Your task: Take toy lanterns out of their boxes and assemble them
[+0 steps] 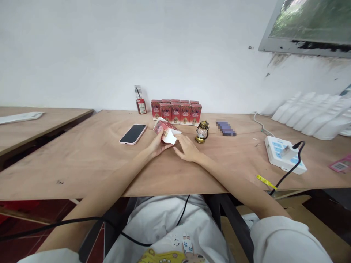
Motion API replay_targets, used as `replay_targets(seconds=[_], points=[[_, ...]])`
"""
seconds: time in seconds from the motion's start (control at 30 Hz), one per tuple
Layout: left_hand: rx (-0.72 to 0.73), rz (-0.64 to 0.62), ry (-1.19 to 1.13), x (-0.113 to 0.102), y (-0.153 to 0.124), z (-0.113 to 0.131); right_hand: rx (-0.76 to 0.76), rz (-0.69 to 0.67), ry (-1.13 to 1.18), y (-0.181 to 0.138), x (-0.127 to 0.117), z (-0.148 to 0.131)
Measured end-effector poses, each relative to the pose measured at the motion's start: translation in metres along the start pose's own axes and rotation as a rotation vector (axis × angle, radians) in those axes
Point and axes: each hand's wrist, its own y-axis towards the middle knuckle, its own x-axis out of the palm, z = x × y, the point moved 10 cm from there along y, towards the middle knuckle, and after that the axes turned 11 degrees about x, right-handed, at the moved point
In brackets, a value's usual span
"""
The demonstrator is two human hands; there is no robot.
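My left hand (157,145) is closed round a small red and white carton (166,131), holding it tilted just above the wooden table (90,157). My right hand (187,148) lies beside it on the table, fingers stretched towards the carton's white open end and touching it. A small golden lantern (202,132) stands just right of my right hand. A row of several matching red cartons (177,110) stands behind, near the wall.
A pink-edged phone (133,134) lies face up left of the carton. A small bottle (140,103) stands by the wall. A white power strip (283,153) with a black cable, a yellow tag (265,181) and white bags (312,115) are to the right.
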Motion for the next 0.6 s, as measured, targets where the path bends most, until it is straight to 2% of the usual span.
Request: replay_targets(seconds=[0.1, 0.23, 0.37, 0.47, 0.6], points=[[0.022, 0.011, 0.006, -0.003, 0.003, 0.001, -0.010, 0.003, -0.133, 0.001, 0.002, 0.002], [0.028, 0.012, -0.005, -0.003, 0.004, 0.003, -0.120, -0.041, -0.304, -0.002, 0.010, -0.005], [0.055, 0.084, 0.010, -0.009, 0.004, 0.007, -0.138, -0.032, -0.433, -0.001, 0.014, -0.006], [0.107, 0.120, 0.018, -0.012, 0.004, 0.011, -0.107, 0.008, -0.420, 0.001, 0.011, -0.004], [0.142, 0.094, -0.004, -0.008, 0.003, 0.014, -0.040, 0.068, -0.333, 0.004, 0.002, 0.001]])
